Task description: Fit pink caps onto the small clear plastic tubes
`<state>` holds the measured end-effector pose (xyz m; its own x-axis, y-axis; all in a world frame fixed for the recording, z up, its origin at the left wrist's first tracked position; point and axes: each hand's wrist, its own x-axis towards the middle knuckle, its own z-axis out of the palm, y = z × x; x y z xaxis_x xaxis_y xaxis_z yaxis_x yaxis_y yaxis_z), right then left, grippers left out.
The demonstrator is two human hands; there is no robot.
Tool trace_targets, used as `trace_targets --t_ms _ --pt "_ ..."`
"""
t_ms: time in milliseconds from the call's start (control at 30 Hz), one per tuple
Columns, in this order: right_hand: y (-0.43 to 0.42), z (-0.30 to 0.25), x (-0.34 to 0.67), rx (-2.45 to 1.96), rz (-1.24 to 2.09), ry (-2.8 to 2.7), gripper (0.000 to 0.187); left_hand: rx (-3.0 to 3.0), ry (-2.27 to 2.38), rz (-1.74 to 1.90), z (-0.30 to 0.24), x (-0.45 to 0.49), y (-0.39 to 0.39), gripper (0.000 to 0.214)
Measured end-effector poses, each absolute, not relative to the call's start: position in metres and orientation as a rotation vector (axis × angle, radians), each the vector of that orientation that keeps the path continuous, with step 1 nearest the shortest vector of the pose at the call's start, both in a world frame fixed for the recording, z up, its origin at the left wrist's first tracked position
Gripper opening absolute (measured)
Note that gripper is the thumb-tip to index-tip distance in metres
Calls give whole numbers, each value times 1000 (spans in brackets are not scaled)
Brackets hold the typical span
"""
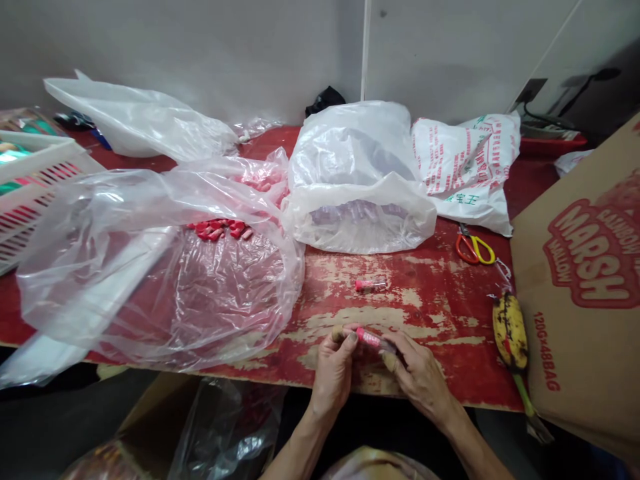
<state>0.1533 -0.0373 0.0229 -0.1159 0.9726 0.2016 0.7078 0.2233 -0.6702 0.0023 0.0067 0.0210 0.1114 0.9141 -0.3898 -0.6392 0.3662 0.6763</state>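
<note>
Far left of frame: white slotted basket [30, 190] on the red desk [440, 313], partly cut off by the frame edge. Just right of it, a large clear bag [150, 267] lies slack over the desk's near edge; a cluster of small red pieces [220, 229] shows through its upper part. Behind it, upper left, a second white bag [145, 123].

Centre: a cloudy bag [357, 180], mouth rolled down, contents too blurred to tell. Below it a small tube [371, 285] with a pink cap lies alone on the worn paint.

Lower centre, at the desk's near edge: left hand [334, 370] and right hand [419, 377] meet on a pink tube [373, 339]. Left grip pinched on its left end, thumb and forefinger closed; right grip closed on its right end. The pink tube is held level just above the desk.

Right of centre: printed bag [467, 170], then scissors [474, 247] with orange and yellow handles. Lower right: a spotted banana [511, 333], just beside a cardboard box [585, 293] printed in red.
</note>
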Motion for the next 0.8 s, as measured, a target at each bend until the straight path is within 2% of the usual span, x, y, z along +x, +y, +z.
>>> trace_targets --t_ms 133,333,633,800 --pt "-38 17 153 -1447 228 -1934 24 354 909 1161 21 4 6 29" --pt "-36 17 155 -1257 31 -1951 32 331 930 1190 20 4 8 32" --pt "-34 12 162 -1320 249 -1920 28 463 844 1050 17 -5 11 27" --pt "-34 18 168 -1396 526 -1839 18 564 821 950 14 -9 9 28"
